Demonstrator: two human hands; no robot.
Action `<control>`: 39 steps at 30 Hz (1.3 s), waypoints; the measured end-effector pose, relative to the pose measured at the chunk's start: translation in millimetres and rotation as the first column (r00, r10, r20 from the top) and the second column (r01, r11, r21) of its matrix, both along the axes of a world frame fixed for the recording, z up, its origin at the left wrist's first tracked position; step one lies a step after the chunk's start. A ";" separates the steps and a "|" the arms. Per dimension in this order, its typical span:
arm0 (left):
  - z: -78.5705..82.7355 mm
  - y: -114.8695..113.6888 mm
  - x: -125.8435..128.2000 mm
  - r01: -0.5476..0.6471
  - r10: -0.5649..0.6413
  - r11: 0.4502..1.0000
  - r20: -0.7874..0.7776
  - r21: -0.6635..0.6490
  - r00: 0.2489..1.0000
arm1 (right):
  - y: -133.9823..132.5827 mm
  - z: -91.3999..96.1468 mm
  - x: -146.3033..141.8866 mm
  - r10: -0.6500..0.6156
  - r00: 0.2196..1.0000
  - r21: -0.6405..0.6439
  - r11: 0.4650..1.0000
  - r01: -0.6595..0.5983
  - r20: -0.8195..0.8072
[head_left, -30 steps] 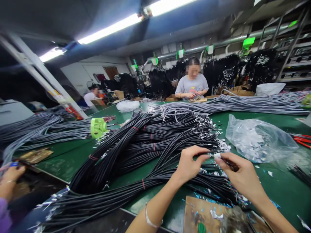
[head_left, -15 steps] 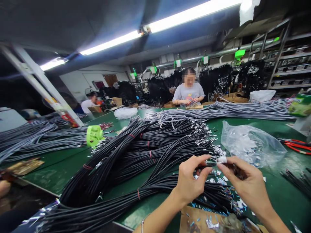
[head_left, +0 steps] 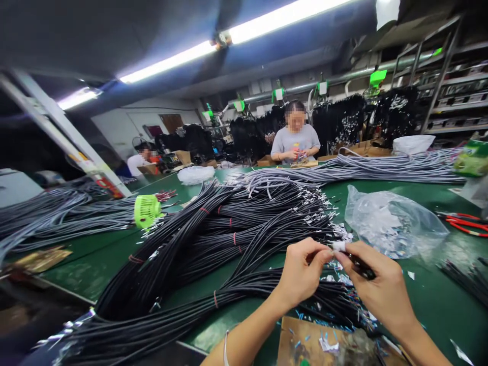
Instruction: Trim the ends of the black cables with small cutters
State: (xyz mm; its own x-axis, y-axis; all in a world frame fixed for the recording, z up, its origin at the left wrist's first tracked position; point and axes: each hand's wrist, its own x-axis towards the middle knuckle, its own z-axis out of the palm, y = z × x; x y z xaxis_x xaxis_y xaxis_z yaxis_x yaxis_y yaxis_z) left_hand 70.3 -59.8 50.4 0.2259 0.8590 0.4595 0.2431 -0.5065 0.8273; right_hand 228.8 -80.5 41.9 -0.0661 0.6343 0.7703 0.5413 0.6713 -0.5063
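My left hand (head_left: 305, 272) is closed in a pinch at the end of a black cable, which the fingers now mostly hide. Right beside it, my right hand (head_left: 379, 279) pinches a small white piece (head_left: 338, 246) between thumb and forefinger, and the fingertips of both hands nearly meet. A dark object (head_left: 364, 268) rests in the curl of my right fingers; its kind does not show. Below and left of the hands lie bundles of black cables (head_left: 163, 310) tied with red bands, their stripped ends pointing right among white and blue scraps.
A clear plastic bag (head_left: 396, 223) of white scraps lies to the right, with red-handled pliers (head_left: 465, 222) beyond. A scrap-strewn brown board (head_left: 301, 345) sits in front. A green fan (head_left: 147, 211) and grey cables (head_left: 362, 170) lie farther back. A co-worker (head_left: 295, 134) sits opposite.
My left fingers have closed up tighter and moved slightly right towards the white piece. The cable between them has become hidden. My right hand has shifted slightly left, still pinching the piece.
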 end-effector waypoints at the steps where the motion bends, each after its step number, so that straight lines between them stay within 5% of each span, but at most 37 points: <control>1: -2.3 -1.1 -0.5 -0.004 0.004 1.000 0.017 -0.011 1.000 | -0.2 -0.5 -0.4 0.011 1.000 -0.015 1.000 -0.011 -0.005; 9: -6.3 -2.7 -5.7 -0.033 0.035 0.999 0.102 -0.019 0.994 | -2.1 3.0 -6.2 0.005 1.000 -0.066 0.998 -0.005 0.003; 15: -4.4 -4.1 -6.7 0.068 -0.065 0.997 0.092 -0.025 0.994 | -4.0 7.6 -8.2 0.037 0.995 -0.273 0.960 -0.061 -0.089; 19: -0.6 -4.5 -9.2 0.075 -0.057 0.994 0.209 -0.077 0.976 | -0.6 1.1 -4.1 -0.098 0.995 -0.312 0.946 0.085 -0.026; 22: 2.8 -6.5 -10.9 0.039 -0.023 0.997 0.219 -0.068 0.976 | -0.2 -1.3 -2.6 -0.150 0.987 -0.283 0.945 0.162 0.064; 28: 7.0 -9.9 -12.1 0.028 -0.014 0.998 0.237 -0.056 0.972 | -7.9 6.4 -6.1 -0.070 0.988 -0.138 0.986 0.089 0.138; 39: 8.8 -10.7 -11.8 0.035 -0.029 0.999 0.201 -0.029 0.979 | -7.4 12.9 -5.2 -0.016 0.994 -0.182 0.983 0.035 0.107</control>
State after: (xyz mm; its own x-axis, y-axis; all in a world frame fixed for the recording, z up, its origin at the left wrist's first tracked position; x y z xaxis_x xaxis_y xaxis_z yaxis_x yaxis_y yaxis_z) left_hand 58.5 -70.6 59.3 0.1596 0.8678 0.4707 0.0549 -0.4838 0.8734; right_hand 223.5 -87.9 54.8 -0.1221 0.7668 0.6302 0.6137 0.5574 -0.5592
